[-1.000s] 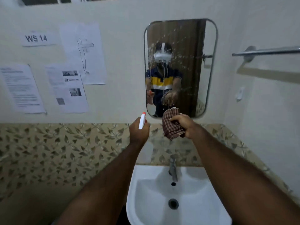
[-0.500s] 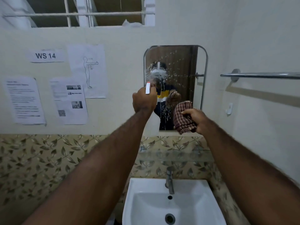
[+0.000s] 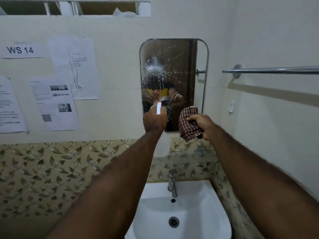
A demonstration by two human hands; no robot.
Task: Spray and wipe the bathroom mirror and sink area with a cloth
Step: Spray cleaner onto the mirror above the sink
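A rounded wall mirror [image 3: 179, 66] hangs above the white sink [image 3: 203, 211], its glass speckled with spray droplets and drips. My left hand [image 3: 154, 120] grips a translucent spray bottle [image 3: 162, 144] with a white and red nozzle, held up in front of the mirror's lower left part. To its right, my right hand [image 3: 201, 124] clutches a bunched red-checked cloth [image 3: 189, 123] near the mirror's bottom edge, apart from the glass. A metal tap [image 3: 172, 184] stands at the back of the sink.
A glass shelf [image 3: 195, 158] runs between mirror and sink. A metal towel rail [image 3: 272, 70] is fixed on the right wall, with a small hook [image 3: 231, 106] below. Paper notices [image 3: 57, 104] hang on the left wall. Leaf-patterned tiles [image 3: 51, 169] cover the lower wall.
My left hand rose with the spray bottle to the mirror, then dropped slightly. More droplets now cover the glass. The view tilted upward, and the cloth stayed near the mirror's bottom.
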